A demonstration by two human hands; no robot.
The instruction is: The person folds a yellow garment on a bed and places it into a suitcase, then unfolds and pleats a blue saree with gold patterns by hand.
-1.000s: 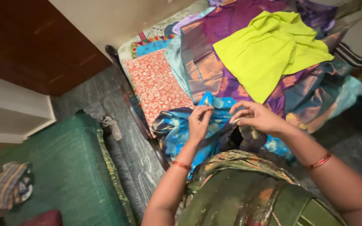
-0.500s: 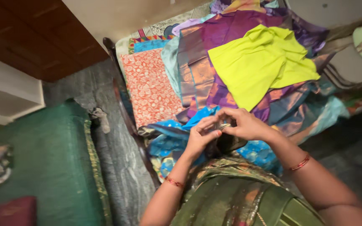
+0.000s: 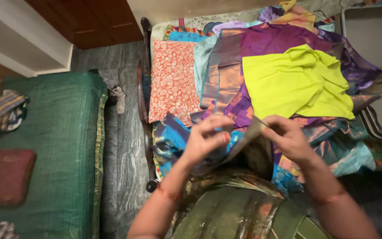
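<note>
While pinched shut — both hands' fingers on blue-gold cloth.

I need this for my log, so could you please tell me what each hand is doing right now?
Left hand: closed, pinching the shiny blue and dull-gold silk cloth.
Right hand: closed on the same cloth's edge.

A shiny blue cloth with a dull gold border is stretched taut, tilted, above the heaped fabrics.
</note>
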